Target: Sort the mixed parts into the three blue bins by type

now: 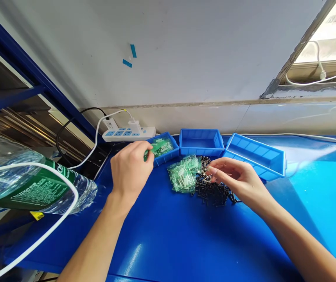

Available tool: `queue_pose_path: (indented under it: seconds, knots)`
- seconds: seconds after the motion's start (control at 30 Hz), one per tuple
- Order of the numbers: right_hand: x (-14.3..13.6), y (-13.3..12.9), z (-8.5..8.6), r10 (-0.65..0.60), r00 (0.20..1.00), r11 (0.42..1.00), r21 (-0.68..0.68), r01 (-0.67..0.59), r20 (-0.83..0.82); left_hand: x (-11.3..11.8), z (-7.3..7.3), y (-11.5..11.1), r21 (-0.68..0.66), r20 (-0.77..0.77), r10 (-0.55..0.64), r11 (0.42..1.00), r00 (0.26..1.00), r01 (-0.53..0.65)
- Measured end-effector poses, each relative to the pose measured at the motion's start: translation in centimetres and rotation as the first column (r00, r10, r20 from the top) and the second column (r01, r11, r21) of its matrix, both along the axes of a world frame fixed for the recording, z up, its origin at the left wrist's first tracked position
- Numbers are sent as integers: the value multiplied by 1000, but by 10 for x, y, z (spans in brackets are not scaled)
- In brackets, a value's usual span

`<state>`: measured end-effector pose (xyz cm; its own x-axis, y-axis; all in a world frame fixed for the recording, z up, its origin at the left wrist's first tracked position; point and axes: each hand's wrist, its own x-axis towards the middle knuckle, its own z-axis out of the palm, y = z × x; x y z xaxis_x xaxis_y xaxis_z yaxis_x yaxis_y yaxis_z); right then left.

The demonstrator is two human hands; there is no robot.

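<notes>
Black screws (214, 194) — heaped below fingers (224, 178) of right hand (241, 178) — green packets (182, 176) alongside.

2 blue strips (133, 51) on wall (200, 58); green-labelled bottle (38, 188) at left; white power strip (126, 137).

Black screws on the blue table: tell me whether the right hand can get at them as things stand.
Likely yes: the right hand is at the black screws, whose near side looks uncovered; the green packets lie leftward.
</notes>
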<state>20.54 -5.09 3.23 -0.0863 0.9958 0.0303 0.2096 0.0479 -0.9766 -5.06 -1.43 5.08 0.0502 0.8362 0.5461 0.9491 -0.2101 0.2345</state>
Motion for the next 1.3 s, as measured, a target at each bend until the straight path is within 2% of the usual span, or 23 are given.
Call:
queue_pose_path:
  seconds: [0.1, 0.17, 0.23, 0.37, 0.47, 0.53, 0.6, 0.63, 0.7, 0.73, 0.8, 0.87, 0.93, 1.13, 1.3]
  knots:
    - [-2, 0, 4, 2, 1000, 999, -36, -2, -7, -7, 5, 1, -183, -164, 170, 963, 972, -199]
    - [-2, -1, 4, 5, 1000, 999, -43, -5, -8, -7, 7, 2, -272, -228, 197, 927, 954, -256]
    - [-2, -1, 4, 12, 1000, 999, -41, -12, -3, -5, 7, 2, -312, -248, 175, 917, 953, -249]
    - [-1, -1, 0, 26, 1000, 999, -33, -26, -10, -4, 0, 5, -284, -193, 74, 950, 979, -127]
    - [0, 0, -5, 24, 999, 1000, -12, -25, -33, -5, -8, 8, -153, -134, 3, 988, 991, -24]
    - [0, 0, -7, 20, 999, 1000, 1, -20, -47, -3, -14, 9, -41, -93, -89, 995, 992, 86]
    - [0, 0, -7, 22, 999, 1000, -3, -22, -43, 1, -18, 8, 9, -52, -254, 967, 966, 254]
    - [0, 0, -5, 21, 999, 1000, -9, -21, -36, 4, -20, 6, -6, -32, -355, 935, 934, 355]
    - [-1, 0, -2, 15, 1000, 1000, -21, -15, -23, 11, -22, 1, -141, 0, -538, 835, 843, 532]
    - [-1, 0, 0, 10, 1000, 1000, -24, -11, -17, 14, -22, -1, -216, 12, -583, 792, 812, 571]
    - [0, 1, 2, 4, 1000, 1000, -21, -4, -9, 17, -20, -6, -328, 25, -609, 744, 793, 582]
    - [1, 1, 2, 7, 1000, 1000, -16, -7, -6, 16, -17, -9, -374, 23, -590, 743, 807, 554]
    - [1, 2, 1, 11, 1000, 1000, -16, -12, -11, 14, -14, -10, -398, 19, -573, 747, 819, 532]
    - [1, 0, 2, 9, 1000, 1000, -18, -9, -15, 9, -15, -6, -475, 35, -576, 709, 817, 521]
    - [1, 0, 1, 25, 1000, 1000, -10, -25, -5, 10, -16, -5, -487, 53, -544, 718, 837, 497]
